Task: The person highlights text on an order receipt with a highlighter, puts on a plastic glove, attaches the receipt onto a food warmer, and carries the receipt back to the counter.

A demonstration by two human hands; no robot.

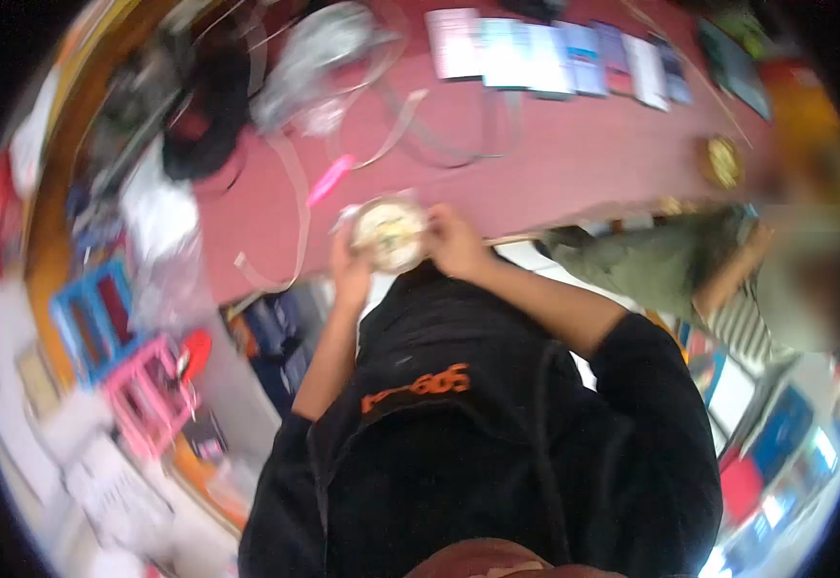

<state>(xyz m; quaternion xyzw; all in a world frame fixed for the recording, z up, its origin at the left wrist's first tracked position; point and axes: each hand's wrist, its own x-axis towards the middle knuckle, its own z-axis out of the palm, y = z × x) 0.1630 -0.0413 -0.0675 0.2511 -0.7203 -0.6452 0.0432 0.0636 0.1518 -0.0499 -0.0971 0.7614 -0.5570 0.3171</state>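
A round, shallow bowl (pixel 389 236) is held near the front edge of the table, close to my body. Inside it I see something whitish with yellow and green patches, too blurred to name. My left hand (pixel 351 267) grips the bowl's left side. On the opposite side, the fingers of my right hand (pixel 453 241) are closed at the rim. Just beyond the bowl, a bright pink pen-like object (pixel 331 180) lies on the reddish table (pixel 574 154).
Pale strips (pixel 295 193) curve across the table near a clear plastic bag (pixel 319 58). Several phone-like rectangles (pixel 543 60) line the far side. Another person (pixel 728 279) sits at right, near a second round bowl (pixel 721 162). Pink (pixel 150 395) and blue (pixel 97 318) plastic frames stand at left.
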